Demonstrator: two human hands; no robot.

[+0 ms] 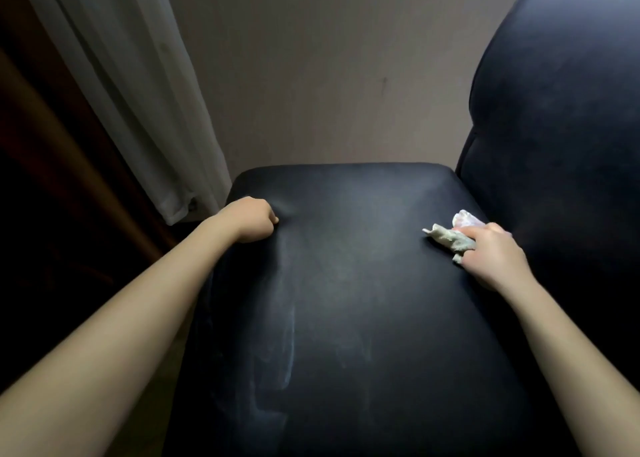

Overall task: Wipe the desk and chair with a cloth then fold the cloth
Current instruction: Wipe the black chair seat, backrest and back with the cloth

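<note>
Two bare forearms come in from the lower corners of the frame, both cut off at the bottom edge. Between them the dark padded seat of the chair (346,300) fills the lower middle; its near edge runs out of view. Pale streaks (287,345) show on the upholstery in the lower centre.

At mid-right, the right hand (491,254) lies on the seat with its fingers curled round a crumpled cloth (450,240). The cloth is greyish with a pinkish-white part at its far end. It touches the seat and sticks out to the left of the fingers; the palm hides the rest of it.

At mid-left, the left hand (251,219) is clenched at the far left corner of the seat and presses a small dent into the padding. Its fingers are tucked under and hidden, and it appears to hold nothing.

The backrest (561,117) rises along the right side and is cut off at the top and right edges. A white curtain (135,103) hangs in the upper left, with a plain wall (329,68) behind. The far left is too dark to make out.
</note>
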